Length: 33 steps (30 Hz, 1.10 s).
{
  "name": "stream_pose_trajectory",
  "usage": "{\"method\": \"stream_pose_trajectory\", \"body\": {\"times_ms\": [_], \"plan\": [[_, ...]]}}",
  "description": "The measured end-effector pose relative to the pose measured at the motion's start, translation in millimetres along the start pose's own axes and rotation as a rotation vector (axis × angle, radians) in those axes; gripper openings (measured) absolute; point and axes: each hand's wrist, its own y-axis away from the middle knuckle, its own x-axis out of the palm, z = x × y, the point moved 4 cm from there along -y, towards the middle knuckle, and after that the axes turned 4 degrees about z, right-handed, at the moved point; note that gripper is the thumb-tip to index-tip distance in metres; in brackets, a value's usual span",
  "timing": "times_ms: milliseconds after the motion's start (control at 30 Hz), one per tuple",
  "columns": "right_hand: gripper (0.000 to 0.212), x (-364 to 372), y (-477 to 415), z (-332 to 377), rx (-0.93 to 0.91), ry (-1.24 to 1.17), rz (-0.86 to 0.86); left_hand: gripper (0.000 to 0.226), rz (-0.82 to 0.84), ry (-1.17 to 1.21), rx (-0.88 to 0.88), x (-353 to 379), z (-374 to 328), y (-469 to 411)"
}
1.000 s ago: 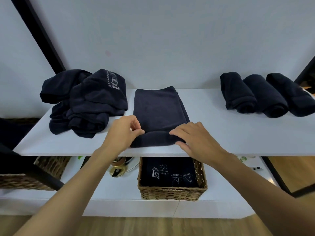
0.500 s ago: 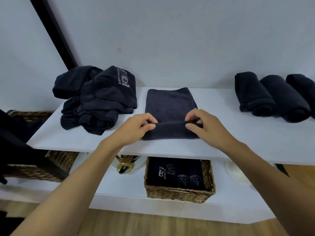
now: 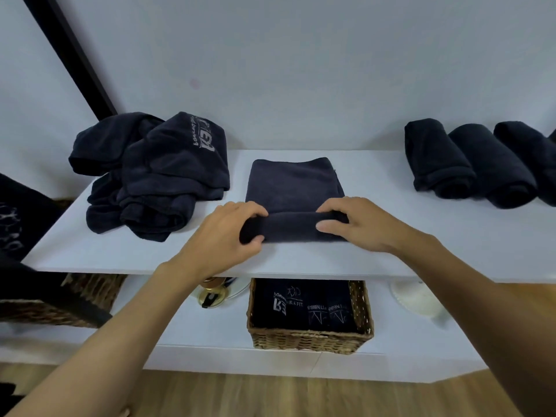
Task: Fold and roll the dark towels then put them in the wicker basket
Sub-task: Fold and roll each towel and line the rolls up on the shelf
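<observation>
A folded dark towel (image 3: 293, 188) lies flat in the middle of the white shelf (image 3: 391, 254), its near end rolled into a thick tube. My left hand (image 3: 231, 233) grips the left end of that roll, fingers curled over the top and thumb under. My right hand (image 3: 352, 224) grips the right end the same way. On the lower shelf, straight below, stands a wicker basket (image 3: 310, 340) with rolled dark towels inside it.
A heap of unfolded dark towels (image 3: 156, 176) sits at the shelf's left. Three rolled towels (image 3: 481, 164) lie at its right. Another wicker basket (image 3: 78, 299) shows at lower left, with a gold round object (image 3: 210, 296) and a white dish (image 3: 418, 299) on the lower shelf.
Both hands have rolled the towel's near end further away from me; the roll is thicker and the flat part shorter. The camera has drifted slightly.
</observation>
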Motion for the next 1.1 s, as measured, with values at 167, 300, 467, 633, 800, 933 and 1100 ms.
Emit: {"method": "stream_pose_trajectory", "body": {"times_ms": [167,300,467,633,800,933,1100], "plan": [[0.006,-10,-6,2,-0.003,0.032,-0.149,0.016,0.241,0.409,-0.264,-3,19,-27],[0.018,-3,-1,14,-0.229,0.342,-0.302,0.011,0.283,0.473,-0.308,-4,30,-41],[0.039,1,-13,4,-0.102,0.409,-0.181,0.007,-0.021,0.037,-0.100,-11,25,-40],[0.025,-10,-43,-1,0.013,0.156,-0.072,0.053,0.010,-0.220,0.077,7,5,-27],[0.014,-13,-50,10,-0.042,0.347,-0.286,0.034,0.157,0.136,-0.145,-2,25,-56],[0.049,3,-43,11,-0.117,0.495,-0.244,0.017,0.372,0.364,-0.277,-8,43,-79],[0.035,-17,-80,3,0.000,0.387,-0.104,0.027,0.406,0.076,-0.243,-7,41,-102]]}}
